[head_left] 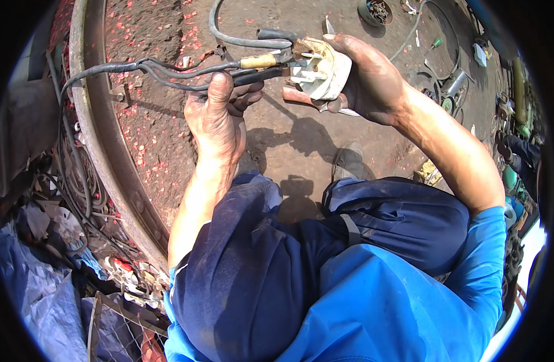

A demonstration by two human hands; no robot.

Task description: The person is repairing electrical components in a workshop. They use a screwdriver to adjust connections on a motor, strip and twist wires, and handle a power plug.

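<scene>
My right hand (376, 81) is closed around a dirty cream-white plastic housing (334, 75), thumb over its top edge. Ribs and slots show on the housing's open left side, where several wires meet it. One wire wears a yellow sleeve (257, 61); a thick grey cable (244, 42) curves in from above. Black cables (186, 75) run leftward across my left hand (219, 117), which is closed on them, thumb raised in front and fingers curled behind. A reddish-brown piece (298, 96) juts out under the housing; I cannot tell what it is.
A rusty curved metal rail (108, 136) runs down the left, cables hanging over it. Scrap, blue sheeting (35, 289) and a mesh frame (117, 326) lie beyond. A bowl of small metal parts (375, 12) stands at the top. Tools and cylinders crowd the right; another person's leg (524, 151) shows there.
</scene>
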